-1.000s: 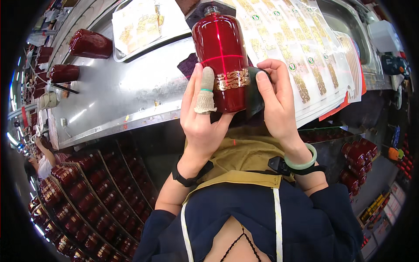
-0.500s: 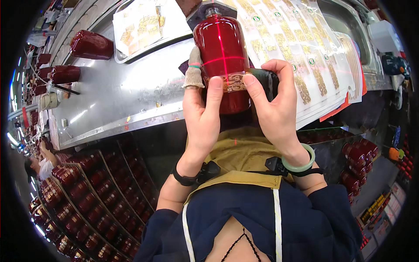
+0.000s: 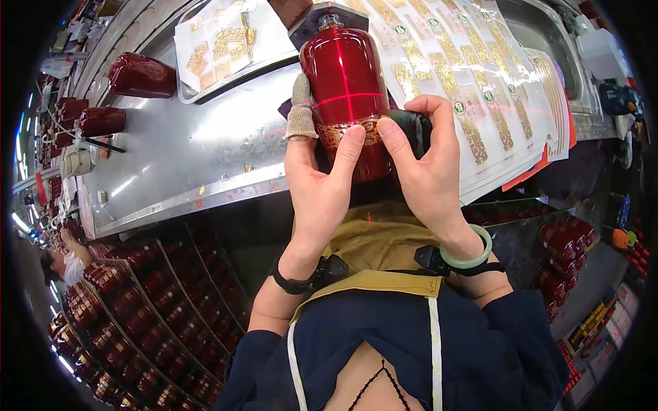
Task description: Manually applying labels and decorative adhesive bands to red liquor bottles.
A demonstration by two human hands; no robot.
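Both hands, left (image 3: 319, 185) and right (image 3: 428, 175), are gripping the red bottle (image 3: 346, 89) over the counter (image 3: 199, 147), thumbs seemingly pressing its gold band (image 3: 343, 131) flat; smoothing evenly likely follows.

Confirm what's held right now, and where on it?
Both hands grip a glossy red bottle at its lower body: left hand and right hand press thumbs on its gold band. Right also clutches a dark cloth.

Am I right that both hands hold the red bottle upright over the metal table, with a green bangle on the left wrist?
Not quite. The head view shows both hands, left and right, on the red bottle over the metal table, but the green bangle is on the right wrist.
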